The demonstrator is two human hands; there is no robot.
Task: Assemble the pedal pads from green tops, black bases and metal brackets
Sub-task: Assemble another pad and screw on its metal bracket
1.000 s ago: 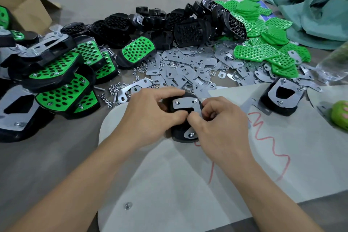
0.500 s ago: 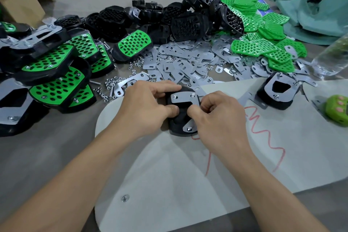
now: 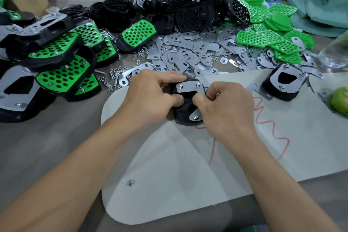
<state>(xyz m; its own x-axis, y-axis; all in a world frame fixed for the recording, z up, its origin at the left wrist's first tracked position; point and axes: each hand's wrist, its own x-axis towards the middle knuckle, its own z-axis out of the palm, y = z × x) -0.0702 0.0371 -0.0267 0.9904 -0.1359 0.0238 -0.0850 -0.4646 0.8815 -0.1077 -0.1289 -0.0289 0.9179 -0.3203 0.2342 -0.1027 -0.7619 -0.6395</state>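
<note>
My left hand (image 3: 150,96) grips the black base (image 3: 183,113) that lies underside up on the pale sheet (image 3: 188,175), thumb pressed on its middle and fingers curled over its far edge. My right hand (image 3: 226,107) is curled tight and pinches at the near edge of the metal bracket (image 3: 189,87) set across the base on two screws. The exact contact is hidden behind my knuckles.

The only marking I can make out is a red squiggle (image 3: 271,130) on the sheet, and it forms no word I can read.

A second base with bracket (image 3: 282,84) sits to the right, at the sheet's far edge. Beyond my hands are the loose brackets (image 3: 188,52) with small nuts (image 3: 114,73) scattered beside them, then the black bases (image 3: 188,13) and, to their right, the green tops (image 3: 263,37). Finished pads (image 3: 62,73) are stacked on the left, partly cut off by the frame.

At the right edge a clear bottle (image 3: 333,52) and a green object (image 3: 339,100) are both cropped – I cannot tell what the green object is
</note>
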